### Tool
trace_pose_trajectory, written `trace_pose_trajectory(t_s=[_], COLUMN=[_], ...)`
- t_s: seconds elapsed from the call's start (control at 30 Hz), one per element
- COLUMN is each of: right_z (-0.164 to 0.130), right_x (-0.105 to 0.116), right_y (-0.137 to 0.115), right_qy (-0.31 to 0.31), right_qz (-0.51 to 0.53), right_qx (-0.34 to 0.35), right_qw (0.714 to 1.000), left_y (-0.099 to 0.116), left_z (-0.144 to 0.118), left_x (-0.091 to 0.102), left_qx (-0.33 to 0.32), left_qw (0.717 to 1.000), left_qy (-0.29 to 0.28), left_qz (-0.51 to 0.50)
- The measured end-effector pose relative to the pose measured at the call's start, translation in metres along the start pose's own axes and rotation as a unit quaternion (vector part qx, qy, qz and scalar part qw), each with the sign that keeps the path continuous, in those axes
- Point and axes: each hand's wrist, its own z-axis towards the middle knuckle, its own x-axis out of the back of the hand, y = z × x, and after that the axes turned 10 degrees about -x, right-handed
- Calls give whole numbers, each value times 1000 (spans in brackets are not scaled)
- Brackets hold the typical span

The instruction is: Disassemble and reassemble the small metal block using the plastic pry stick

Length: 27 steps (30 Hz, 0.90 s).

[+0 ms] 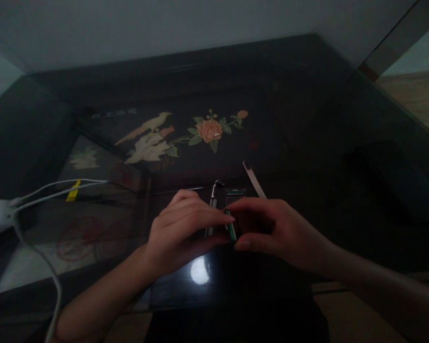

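Both hands pinched on 1 small green-edged flat strip (230, 227), left hand (180, 228) and right hand (271, 228) meeting fingertip to fingertip. Long axis running away from the body, above dark glossy bench (307, 143).

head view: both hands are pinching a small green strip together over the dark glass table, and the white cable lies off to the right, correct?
Not quite. The head view shows the white cable on the left side of the dark glass table, not the right. The rest stands: the left hand and right hand meet on the small green strip.
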Motion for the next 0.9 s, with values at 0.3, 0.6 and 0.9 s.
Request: trace_pose_trajectory(t_s=[0.3,0.6,0.9], right_z=[1,4,5], right_x=[-4,-4,-5], right_y=[4,3,3], right_qy=[78,128,118], right_qz=[-54,24,87], right_qx=[33,11,0], right_qw=[995,991,989], left_y=[1,3,4], left_z=[-4,-3,-4], left_x=[-6,-5,-9], left_qx=[17,68,79], left_qw=[999,998,996], left_qy=[-1,15,0], left_qz=[31,7,38])
